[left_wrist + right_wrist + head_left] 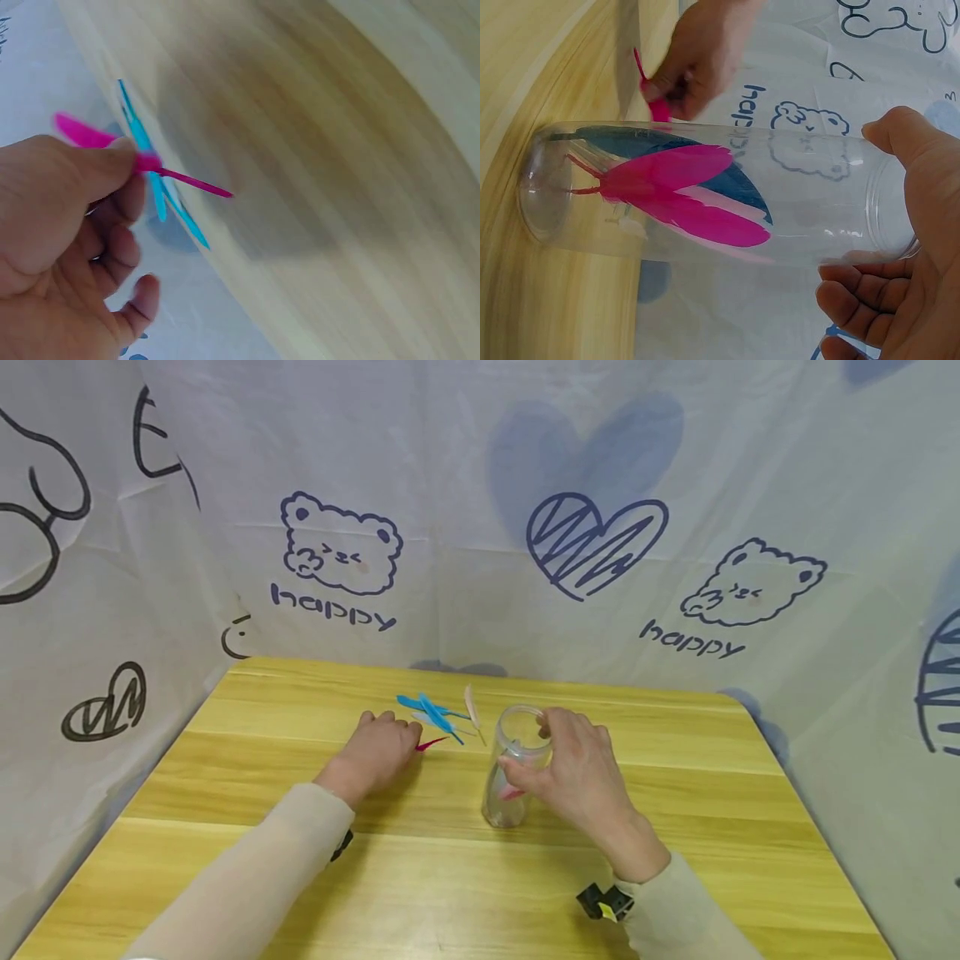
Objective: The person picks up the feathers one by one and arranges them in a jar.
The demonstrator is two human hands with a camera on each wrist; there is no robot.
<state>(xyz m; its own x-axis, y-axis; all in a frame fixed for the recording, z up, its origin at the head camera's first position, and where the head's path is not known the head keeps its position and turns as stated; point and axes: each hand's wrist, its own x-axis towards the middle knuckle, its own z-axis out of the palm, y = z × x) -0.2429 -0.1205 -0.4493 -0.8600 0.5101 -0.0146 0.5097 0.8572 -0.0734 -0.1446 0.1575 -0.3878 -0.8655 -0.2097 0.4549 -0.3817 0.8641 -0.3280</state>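
My left hand point(378, 752) pinches a magenta feather point(82, 133) between thumb and forefinger, its thin quill pointing away over the table. My right hand point(585, 768) grips a clear jar point(498, 806) near its open mouth, with the thumb on one side and fingers on the other. Inside the jar, in the right wrist view, lie two magenta feathers point(682, 166), a dark blue feather point(739, 185) and a pale pink one. Just beyond my left hand, blue feathers point(437, 717) lie crossed on the table, and a cream feather point(470, 702) lies to their right.
The wooden table point(712, 860) reaches back to a white cloth point(465, 510) printed with hearts, bears and words. That cloth hangs behind it and along both sides. A dark wrist strap point(607, 902) shows at my right cuff.
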